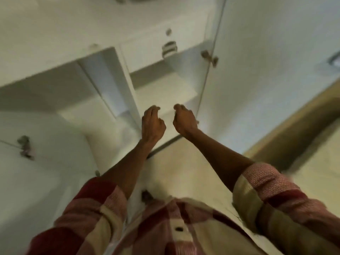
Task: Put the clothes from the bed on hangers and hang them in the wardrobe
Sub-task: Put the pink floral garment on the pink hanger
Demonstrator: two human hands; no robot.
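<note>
The view looks down the person's front at an open white wardrobe [117,74], and the whole picture is smeared by motion.

Both arms reach forward, side by side, with the hands held up in front of the wardrobe's lower shelves. The left hand [153,124] has its fingers loosely curled downward, thumb tucked near the palm, and its grip holds nothing. The right hand [184,120] is just beside it, apart by a narrow gap, its fingers bent over in the same loose way, and its grip is also empty. Neither hand touches the wardrobe or the other hand.

Inside the wardrobe a white upright panel [108,78] splits the space into a left and a right compartment. The right compartment has a drawer front [147,52] with a metal handle [169,47] and a small round knob [168,31] above it, and a bare shelf [165,91] below. The right door [257,61] stands open, with a hinge [209,57] on its inner edge. The left door [46,153] is open too, and carries a hinge [24,147] of the same kind.

The sleeves [272,188] of a red and cream checked shirt are rolled up to the elbows. Pale floor [184,172] shows between the arms. No clothes, hangers or bed can be made out in this view.
</note>
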